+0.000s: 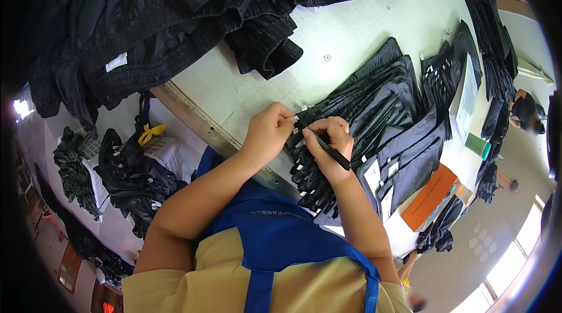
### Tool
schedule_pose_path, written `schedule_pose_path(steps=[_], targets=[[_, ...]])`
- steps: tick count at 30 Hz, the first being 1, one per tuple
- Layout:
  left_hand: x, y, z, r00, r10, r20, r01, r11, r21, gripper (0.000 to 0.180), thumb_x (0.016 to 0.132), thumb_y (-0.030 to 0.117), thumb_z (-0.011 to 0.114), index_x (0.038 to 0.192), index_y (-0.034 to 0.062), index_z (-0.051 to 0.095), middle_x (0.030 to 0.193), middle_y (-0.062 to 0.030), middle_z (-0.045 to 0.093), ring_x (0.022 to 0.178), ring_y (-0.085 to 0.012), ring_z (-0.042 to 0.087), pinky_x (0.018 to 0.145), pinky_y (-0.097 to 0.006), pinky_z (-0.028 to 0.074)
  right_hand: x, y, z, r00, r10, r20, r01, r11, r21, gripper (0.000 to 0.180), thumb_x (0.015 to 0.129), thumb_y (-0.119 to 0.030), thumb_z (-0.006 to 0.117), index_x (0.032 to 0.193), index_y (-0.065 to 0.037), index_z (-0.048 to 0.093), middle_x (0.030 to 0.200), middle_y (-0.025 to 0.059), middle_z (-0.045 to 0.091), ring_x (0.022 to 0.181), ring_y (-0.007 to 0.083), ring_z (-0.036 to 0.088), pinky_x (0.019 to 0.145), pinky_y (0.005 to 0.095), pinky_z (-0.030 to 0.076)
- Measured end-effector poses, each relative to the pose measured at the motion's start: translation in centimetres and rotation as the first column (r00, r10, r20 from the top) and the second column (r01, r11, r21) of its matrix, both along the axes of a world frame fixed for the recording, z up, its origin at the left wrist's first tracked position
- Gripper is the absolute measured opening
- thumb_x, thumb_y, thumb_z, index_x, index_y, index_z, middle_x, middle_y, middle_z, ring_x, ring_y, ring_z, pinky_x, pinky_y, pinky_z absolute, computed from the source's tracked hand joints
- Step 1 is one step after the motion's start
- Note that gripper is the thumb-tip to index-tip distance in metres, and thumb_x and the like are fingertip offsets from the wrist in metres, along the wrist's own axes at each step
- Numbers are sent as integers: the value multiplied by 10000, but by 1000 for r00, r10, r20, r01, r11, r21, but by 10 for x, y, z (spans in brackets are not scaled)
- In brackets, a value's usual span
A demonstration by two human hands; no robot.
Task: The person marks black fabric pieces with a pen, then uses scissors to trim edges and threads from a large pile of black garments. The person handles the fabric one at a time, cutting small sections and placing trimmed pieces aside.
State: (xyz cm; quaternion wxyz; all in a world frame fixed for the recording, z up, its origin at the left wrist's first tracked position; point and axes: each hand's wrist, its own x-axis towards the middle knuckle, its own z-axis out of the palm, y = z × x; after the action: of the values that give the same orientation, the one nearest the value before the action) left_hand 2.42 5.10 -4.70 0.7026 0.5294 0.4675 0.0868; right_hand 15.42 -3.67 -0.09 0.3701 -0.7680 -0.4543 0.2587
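A row of overlapping black garments (374,102) lies on the pale table in front of me, with small white labels sticking out along the near edge. My left hand (268,136) is closed in a pinch at the left end of this row, its fingertips on a small white label (297,119). Just to the right, my right hand (331,148) grips a black pen (338,158), its tip pointing toward that label. The pen's tip is partly hidden by the fingers. Both wrists rest close to the table's near edge.
Black garments with gathered edges (175,14) heap up at the far left. An orange booklet (430,197), a green roll (477,146) and a white sheet (464,99) lie to the right. White baskets (170,153) with dark garments stand below left. Another person (527,111) is at the far right.
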Motion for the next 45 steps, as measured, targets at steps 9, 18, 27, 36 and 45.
schedule_pose_path(steps=[9,18,27,36,45], targets=[[0,0,-2,999,-34,3,34,999,-3,70,900,43,530,924,-11,567,672,-33,591,541,-67,530,429,-220,397,0,2,0,999,16,28,-15,1000,-15,128,717,-76,747,783,-64,637,676,26,621,653,171,579,827,328,396],[-3,-1,25,987,-128,97,122,990,71,78,889,61,583,932,-5,588,704,-12,601,604,-49,532,542,-206,421,14,-3,-7,965,115,234,-139,987,85,315,893,-280,598,1095,-39,576,795,56,628,800,230,597,932,439,382],[21,17,0,995,-103,14,89,912,400,119,856,43,602,962,-7,625,738,-87,657,644,-164,630,614,-280,499,14,0,5,993,-113,-38,113,993,14,135,801,-157,690,870,-48,651,795,53,629,798,197,589,901,385,395],[22,21,-4,987,-156,-42,160,917,365,103,876,78,593,907,-6,644,752,-107,674,603,-155,628,572,-281,485,16,7,1,996,-20,92,19,1000,14,125,714,-107,756,781,-94,652,690,1,618,649,153,559,800,314,356],[23,21,0,991,-133,-22,134,954,269,105,880,78,585,907,-1,649,731,-88,665,592,-132,611,563,-274,478,15,4,-5,993,-35,112,33,999,21,158,738,-108,745,862,-87,651,729,18,632,680,171,562,806,321,368]])
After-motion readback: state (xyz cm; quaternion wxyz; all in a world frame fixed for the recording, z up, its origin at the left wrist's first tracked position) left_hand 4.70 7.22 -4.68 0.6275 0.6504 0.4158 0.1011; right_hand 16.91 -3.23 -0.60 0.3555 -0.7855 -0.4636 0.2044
